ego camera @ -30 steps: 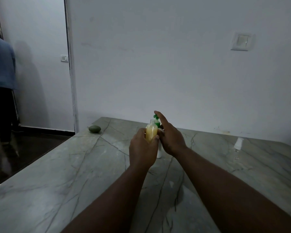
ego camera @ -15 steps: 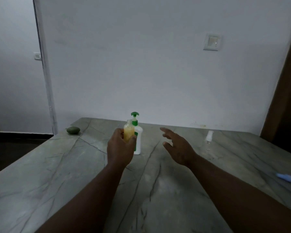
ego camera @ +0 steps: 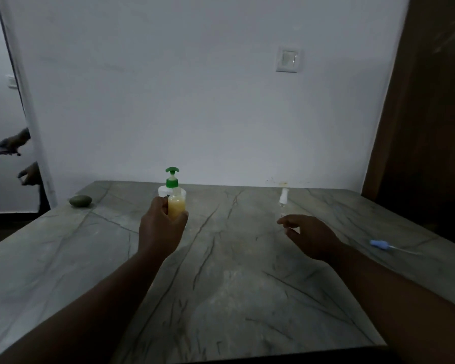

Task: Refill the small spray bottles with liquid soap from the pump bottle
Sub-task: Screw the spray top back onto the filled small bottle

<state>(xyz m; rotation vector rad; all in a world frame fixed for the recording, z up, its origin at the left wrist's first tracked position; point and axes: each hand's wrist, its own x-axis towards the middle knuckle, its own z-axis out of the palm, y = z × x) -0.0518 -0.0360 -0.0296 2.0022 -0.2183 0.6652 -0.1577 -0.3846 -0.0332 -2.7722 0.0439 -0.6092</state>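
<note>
Left hand (ego camera: 161, 227) grips the uncapped, soap-filled small bottle (ego camera: 176, 205) at frame centre, before the pump bottle (ego camera: 171, 183); right hand (ego camera: 306, 236), released, nears the clear spray bottle (ego camera: 283, 203) on the worktop (ego camera: 234, 285): risk of tipping it or spilling soap.

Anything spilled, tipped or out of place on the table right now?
No spill shows. The small bottle in the left hand has no cap, and a blue spray head with its tube lies loose at the table's right edge.

Pump bottle (ego camera: 171, 185) (body largely hidden)
</note>
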